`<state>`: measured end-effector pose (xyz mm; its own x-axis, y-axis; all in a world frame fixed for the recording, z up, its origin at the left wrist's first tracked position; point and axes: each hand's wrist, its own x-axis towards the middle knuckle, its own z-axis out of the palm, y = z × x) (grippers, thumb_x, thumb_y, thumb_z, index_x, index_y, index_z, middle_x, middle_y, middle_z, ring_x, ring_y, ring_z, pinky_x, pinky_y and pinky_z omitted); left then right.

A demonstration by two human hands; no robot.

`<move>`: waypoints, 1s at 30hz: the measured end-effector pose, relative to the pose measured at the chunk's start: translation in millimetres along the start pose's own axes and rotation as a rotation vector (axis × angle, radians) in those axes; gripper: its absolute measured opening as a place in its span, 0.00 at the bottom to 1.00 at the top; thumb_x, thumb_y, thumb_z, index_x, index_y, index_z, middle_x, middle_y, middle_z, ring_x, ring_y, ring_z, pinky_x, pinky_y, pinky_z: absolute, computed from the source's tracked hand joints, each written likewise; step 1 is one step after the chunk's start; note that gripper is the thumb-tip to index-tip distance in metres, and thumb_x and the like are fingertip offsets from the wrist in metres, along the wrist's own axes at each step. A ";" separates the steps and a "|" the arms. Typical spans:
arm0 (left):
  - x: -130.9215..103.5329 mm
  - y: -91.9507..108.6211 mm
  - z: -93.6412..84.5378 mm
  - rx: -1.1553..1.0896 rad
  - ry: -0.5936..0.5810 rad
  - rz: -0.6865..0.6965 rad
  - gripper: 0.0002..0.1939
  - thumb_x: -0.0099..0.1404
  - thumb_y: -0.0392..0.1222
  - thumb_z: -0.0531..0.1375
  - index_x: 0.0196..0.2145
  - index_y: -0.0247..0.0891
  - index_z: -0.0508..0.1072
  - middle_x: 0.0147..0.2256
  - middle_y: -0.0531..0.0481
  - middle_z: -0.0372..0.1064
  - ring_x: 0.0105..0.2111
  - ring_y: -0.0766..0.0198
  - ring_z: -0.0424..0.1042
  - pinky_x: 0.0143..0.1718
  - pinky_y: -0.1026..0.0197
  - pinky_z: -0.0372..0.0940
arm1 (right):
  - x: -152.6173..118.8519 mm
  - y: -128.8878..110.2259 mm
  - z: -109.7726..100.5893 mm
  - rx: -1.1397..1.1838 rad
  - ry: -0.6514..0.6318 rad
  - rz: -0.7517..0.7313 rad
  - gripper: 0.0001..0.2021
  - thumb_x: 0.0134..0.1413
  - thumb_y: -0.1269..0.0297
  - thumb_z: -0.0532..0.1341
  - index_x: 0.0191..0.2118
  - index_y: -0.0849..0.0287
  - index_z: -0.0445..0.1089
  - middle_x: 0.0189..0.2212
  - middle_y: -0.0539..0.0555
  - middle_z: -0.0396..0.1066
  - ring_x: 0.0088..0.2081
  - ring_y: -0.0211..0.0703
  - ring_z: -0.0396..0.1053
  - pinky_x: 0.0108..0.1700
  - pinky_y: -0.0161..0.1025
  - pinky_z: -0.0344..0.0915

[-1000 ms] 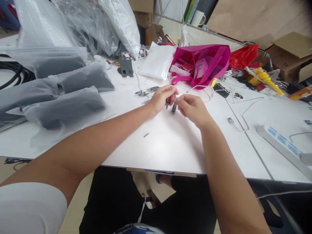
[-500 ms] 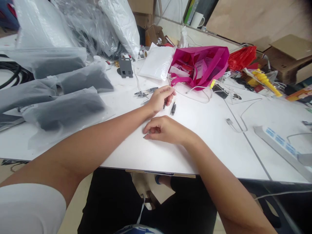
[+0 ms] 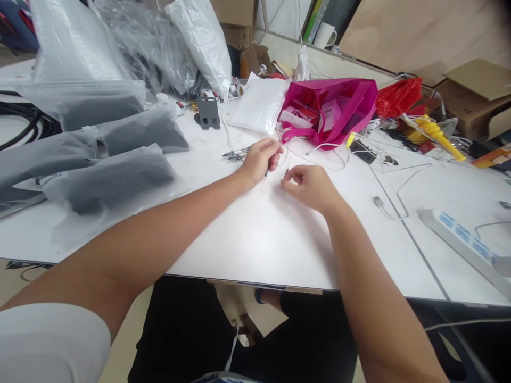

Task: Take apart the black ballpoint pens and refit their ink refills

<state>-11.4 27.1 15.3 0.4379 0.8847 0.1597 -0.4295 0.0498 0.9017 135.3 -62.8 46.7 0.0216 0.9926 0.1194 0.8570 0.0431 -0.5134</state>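
My left hand (image 3: 261, 161) is closed above the white table, its fingers curled round a slim dark piece (image 3: 267, 172) whose end shows below them. Most of that piece is hidden. Just to the right, my right hand (image 3: 309, 184) is bent with thumb and forefinger pinched together close to the tabletop. Whatever may be between those fingertips is too small to make out. Several clear pens with dark tips (image 3: 235, 154) lie behind my left wrist, partly covered by it.
Frosted bags with dark contents (image 3: 115, 178) lie on the left. A grey phone stand (image 3: 208, 113), a white padded packet (image 3: 259, 103) and a magenta bag (image 3: 359, 106) stand farther back. To the right are a white cable (image 3: 393, 215) and a power strip (image 3: 459, 234).
My right hand has moved away and to the right, from the near tabletop to where small dark pen parts lay. Those parts are now mostly hidden. My left hand has hardly moved.
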 end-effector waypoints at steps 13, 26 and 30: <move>-1.9 -1.9 1.6 0.022 0.010 0.006 0.17 0.77 0.34 0.53 0.28 0.36 0.67 0.18 0.59 0.58 0.17 0.73 0.60 0.24 0.66 0.54 | 20.9 24.7 13.4 -0.085 0.093 0.233 0.10 0.55 0.59 0.66 0.40 0.57 0.76 0.36 0.56 0.79 0.37 0.49 0.73 0.40 0.44 0.63; -5.9 -1.1 5.6 0.042 -0.001 0.002 0.16 0.76 0.31 0.53 0.28 0.36 0.67 0.17 0.59 0.57 0.17 0.73 0.60 0.23 0.67 0.54 | 13.7 32.3 7.1 -0.162 0.218 0.271 0.12 0.60 0.59 0.64 0.44 0.60 0.77 0.41 0.58 0.80 0.41 0.50 0.74 0.43 0.44 0.64; -6.9 -1.6 7.3 0.040 -0.008 -0.005 0.16 0.76 0.31 0.53 0.28 0.36 0.67 0.18 0.60 0.57 0.17 0.73 0.59 0.23 0.67 0.54 | 9.5 30.7 13.2 -0.187 0.184 0.284 0.12 0.59 0.61 0.64 0.46 0.61 0.77 0.41 0.59 0.81 0.41 0.50 0.74 0.44 0.44 0.64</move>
<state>-8.0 17.6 15.7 0.4463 0.8807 0.1588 -0.3954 0.0349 0.9179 155.0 -50.6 20.8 0.3487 0.9245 0.1540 0.8824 -0.2685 -0.3864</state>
